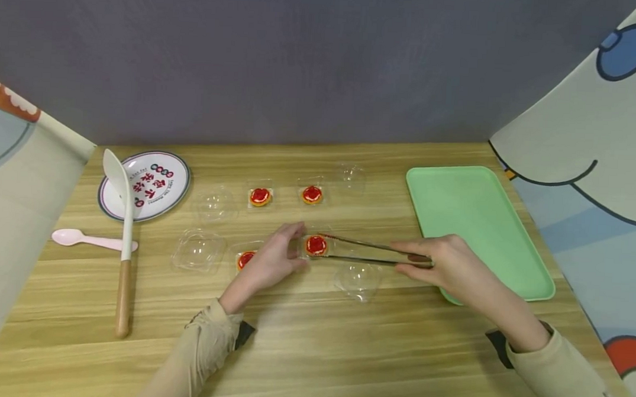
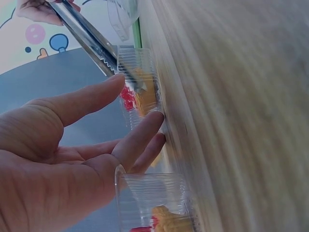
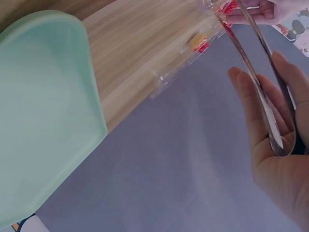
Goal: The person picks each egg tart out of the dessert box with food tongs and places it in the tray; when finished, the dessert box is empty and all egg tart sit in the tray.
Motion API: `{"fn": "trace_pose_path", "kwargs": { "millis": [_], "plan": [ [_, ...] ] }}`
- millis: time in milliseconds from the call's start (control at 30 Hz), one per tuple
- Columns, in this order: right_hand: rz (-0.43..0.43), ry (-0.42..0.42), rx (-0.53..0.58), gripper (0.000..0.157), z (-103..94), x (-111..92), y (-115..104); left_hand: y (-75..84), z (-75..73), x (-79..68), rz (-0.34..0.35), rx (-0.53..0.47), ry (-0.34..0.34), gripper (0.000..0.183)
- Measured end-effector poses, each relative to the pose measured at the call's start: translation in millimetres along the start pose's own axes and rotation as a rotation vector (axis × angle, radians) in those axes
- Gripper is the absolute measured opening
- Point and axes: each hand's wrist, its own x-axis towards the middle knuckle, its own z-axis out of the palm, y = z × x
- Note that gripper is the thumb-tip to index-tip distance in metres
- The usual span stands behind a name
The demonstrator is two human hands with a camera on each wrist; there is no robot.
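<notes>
My right hand [image 1: 448, 260] holds metal tongs [image 1: 371, 260]. In the head view, the tongs' tips lie on either side of a small tart [image 1: 316, 245] with red topping, which sits in a clear plastic box [image 2: 137, 55]. At the left end of that box is my left hand [image 1: 275, 256]. Its thumb and fingers [image 2: 140, 140] are spread and fairly straight, close to the box; whether they touch it is unclear. Another boxed tart [image 1: 245, 259] is partly hidden behind the left hand. The right wrist view shows the tongs [image 3: 263, 101] between thumb and fingers.
Two more boxed tarts, one left [image 1: 260, 196] and one right [image 1: 311, 194], stand farther back. Clear lids [image 1: 198, 250] lie on both sides. A green tray [image 1: 471, 223] is at right. At left are a plate [image 1: 164, 186], a ladle [image 1: 124, 291] and a pink spoon [image 1: 89, 239].
</notes>
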Motion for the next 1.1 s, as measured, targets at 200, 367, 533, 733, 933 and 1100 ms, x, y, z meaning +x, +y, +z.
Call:
{"fn": "trace_pose_path", "kwargs": {
  "millis": [200,367,533,733,933,1100],
  "plan": [
    [0.004,-0.027,-0.018,0.034,-0.9,1.1,-2.8,-1.1,1.1,0.8,-0.004,0.000,-0.002,0.082],
    [-0.024,-0.043,-0.028,0.033,-3.7,2.5,-3.5,0.4,0.7,-0.4,-0.001,0.009,0.001,0.082],
    [-0.006,-0.074,-0.017,0.031,-6.5,6.2,-4.8,-0.5,1.0,-0.7,0.008,0.022,0.000,0.081],
    [-0.028,-0.084,-0.024,0.029,-3.9,12.4,-6.2,-1.9,1.0,-1.1,0.032,0.052,0.006,0.081],
    [-0.036,-0.062,-0.029,0.032,-0.8,12.6,-3.4,-0.9,1.1,-0.6,0.025,0.046,0.002,0.081],
    [0.029,-0.031,0.038,0.033,4.0,6.1,-2.8,-0.7,0.7,-1.2,0.031,0.046,0.002,0.082]
  ]
}}
